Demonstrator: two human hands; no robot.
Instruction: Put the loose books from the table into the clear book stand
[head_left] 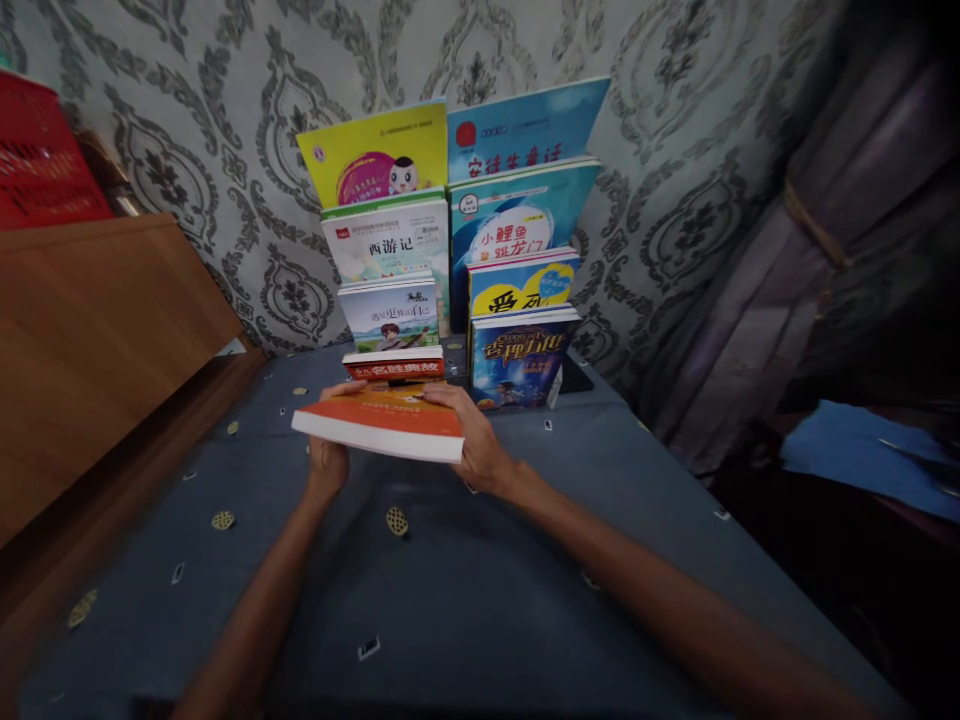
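An orange book (382, 418), its white page edges facing me, is held tilted between both hands. My left hand (328, 455) grips its left side, with part of the fingers hidden under the cover. On the right side, my right hand (476, 440) is closed round the book's edge. Just behind it stands a red-covered book (397, 369) at the front of the left row. Further back in that row are a book with a landscape cover (397, 318), a pale book (386, 245) and a tall yellow-green book (375, 150).
In the right row stand a dark blue book (519, 365), a yellow-and-blue book (523, 285), a teal book (525, 215) and a larger blue book (529, 115). A wooden panel (105, 340) borders the blue tablecloth (450, 600) at left. A curtain (757, 330) hangs at right.
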